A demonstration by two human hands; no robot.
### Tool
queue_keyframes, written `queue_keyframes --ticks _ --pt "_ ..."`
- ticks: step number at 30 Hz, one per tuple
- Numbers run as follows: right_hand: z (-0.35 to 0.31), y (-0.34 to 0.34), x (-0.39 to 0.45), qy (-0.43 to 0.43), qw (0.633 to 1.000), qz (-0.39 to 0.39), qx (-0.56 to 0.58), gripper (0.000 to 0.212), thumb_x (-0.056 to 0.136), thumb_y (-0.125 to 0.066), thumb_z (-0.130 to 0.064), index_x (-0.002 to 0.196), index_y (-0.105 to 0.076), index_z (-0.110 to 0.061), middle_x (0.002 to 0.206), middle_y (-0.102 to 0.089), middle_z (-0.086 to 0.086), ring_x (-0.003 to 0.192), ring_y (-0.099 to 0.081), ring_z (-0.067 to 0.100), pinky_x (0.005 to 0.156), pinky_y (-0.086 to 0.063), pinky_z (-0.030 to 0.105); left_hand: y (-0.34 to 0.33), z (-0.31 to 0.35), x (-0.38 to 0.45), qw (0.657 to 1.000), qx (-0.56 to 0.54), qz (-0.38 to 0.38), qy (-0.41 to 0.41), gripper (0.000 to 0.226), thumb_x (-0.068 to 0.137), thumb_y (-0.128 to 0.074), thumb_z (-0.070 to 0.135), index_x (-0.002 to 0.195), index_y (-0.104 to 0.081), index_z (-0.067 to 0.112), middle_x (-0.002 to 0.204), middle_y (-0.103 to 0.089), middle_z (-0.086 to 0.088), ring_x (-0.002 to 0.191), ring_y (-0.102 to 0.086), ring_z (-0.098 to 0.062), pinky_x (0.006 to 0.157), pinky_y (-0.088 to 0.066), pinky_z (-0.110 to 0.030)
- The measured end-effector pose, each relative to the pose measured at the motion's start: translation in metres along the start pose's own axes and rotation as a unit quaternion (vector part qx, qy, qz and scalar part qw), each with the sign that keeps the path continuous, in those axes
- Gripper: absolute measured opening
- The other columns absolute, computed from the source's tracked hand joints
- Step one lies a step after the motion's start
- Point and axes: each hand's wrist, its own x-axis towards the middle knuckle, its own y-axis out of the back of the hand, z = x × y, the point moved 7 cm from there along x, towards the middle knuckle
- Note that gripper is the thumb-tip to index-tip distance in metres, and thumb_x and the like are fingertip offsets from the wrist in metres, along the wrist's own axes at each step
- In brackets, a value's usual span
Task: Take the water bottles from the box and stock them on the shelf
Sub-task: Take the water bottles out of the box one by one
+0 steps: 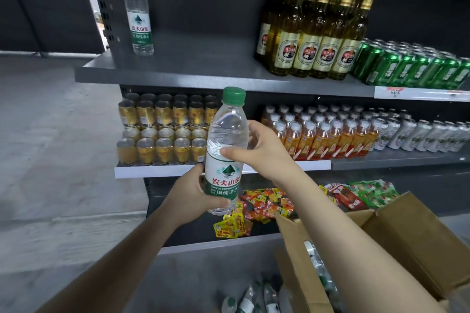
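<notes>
Both my hands hold one clear water bottle [225,152] with a green cap and green label, upright in front of the middle shelf. My left hand [195,195] grips its lower part around the label. My right hand [259,150] wraps its middle from the right. Another water bottle [138,12] stands alone at the left end of the grey top shelf [203,68]. The open cardboard box [396,239] sits at the lower right, with bottles partly visible inside. A few more water bottles [254,297] lie on the floor by the box.
Gold-labelled beer bottles [318,33] and green cans [412,66] fill the right of the top shelf. Gold cans [162,129], orange drink bottles [325,134] and white cans [419,134] fill the middle shelf. Snack packets [256,208] lie on the bottom shelf.
</notes>
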Motion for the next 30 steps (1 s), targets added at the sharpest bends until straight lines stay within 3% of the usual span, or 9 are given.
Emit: queue_keyframes --ticks 7,10,17,20,25,30 --pt "-0.006 -0.012 0.035 0.025 0.999 0.030 -0.034 0.042 0.068 -0.080 -0.015 0.106 -0.060 -0.013 0.085 -0.064 -0.013 0.064 -0.056 -0.014 0.059 -0.045 0.007 0.021 0.002 0.024 0.999 0.045 -0.008 -0.019 0.065 0.064 -0.084 0.027 0.116 -0.045 0.032 0.113 -0.060 0.013 0.099 -0.058 -0.005 0.085 -0.052 -0.028" --pt "-0.007 -0.013 0.057 0.027 0.998 0.035 -0.034 0.042 0.068 -0.080 -0.016 0.105 -0.060 -0.013 0.088 -0.066 -0.010 0.067 -0.058 -0.011 0.061 -0.046 0.008 0.033 0.005 0.042 0.997 0.079 -0.004 -0.024 0.064 0.065 -0.083 0.032 0.117 -0.045 0.032 0.114 -0.058 0.014 0.102 -0.057 -0.008 0.087 -0.051 -0.030" --pt "-0.021 -0.002 0.119 0.042 0.997 0.035 -0.046 0.037 0.065 -0.081 -0.017 0.097 -0.062 -0.015 0.089 -0.068 -0.009 0.074 -0.060 -0.001 0.061 -0.046 0.006 0.063 0.038 0.097 0.977 0.197 -0.035 -0.073 0.067 0.060 -0.077 0.052 0.118 -0.051 0.031 0.111 -0.064 0.018 0.098 -0.060 0.000 0.088 -0.053 -0.033" --pt "-0.028 0.005 0.145 0.054 0.997 0.035 -0.052 0.035 0.065 -0.081 -0.018 0.092 -0.060 -0.022 0.085 -0.067 -0.012 0.073 -0.061 -0.002 0.060 -0.046 0.006 0.076 0.050 0.121 0.973 0.217 -0.043 -0.070 0.057 0.064 -0.078 0.048 0.112 -0.052 0.031 0.103 -0.064 0.021 0.092 -0.061 0.001 0.086 -0.054 -0.031" --pt "-0.039 0.014 0.182 0.070 0.996 0.039 -0.044 0.040 0.065 -0.082 -0.015 0.099 -0.062 -0.010 0.086 -0.069 -0.008 0.070 -0.062 -0.002 0.063 -0.049 0.013 0.097 0.073 0.148 0.963 0.257 -0.027 -0.078 0.054 0.068 -0.078 0.044 0.114 -0.054 0.027 0.104 -0.065 0.014 0.091 -0.062 -0.004 0.085 -0.054 -0.035" --pt "-0.049 0.021 0.215 0.082 0.995 0.048 -0.020 0.036 0.065 -0.082 -0.013 0.095 -0.063 -0.011 0.085 -0.070 -0.004 0.072 -0.063 0.004 0.067 -0.052 0.019 0.120 0.094 0.170 0.962 0.262 -0.009 -0.083 0.048 0.068 -0.078 0.043 0.108 -0.058 0.025 0.096 -0.064 0.012 0.088 -0.062 -0.006 0.084 -0.054 -0.038"
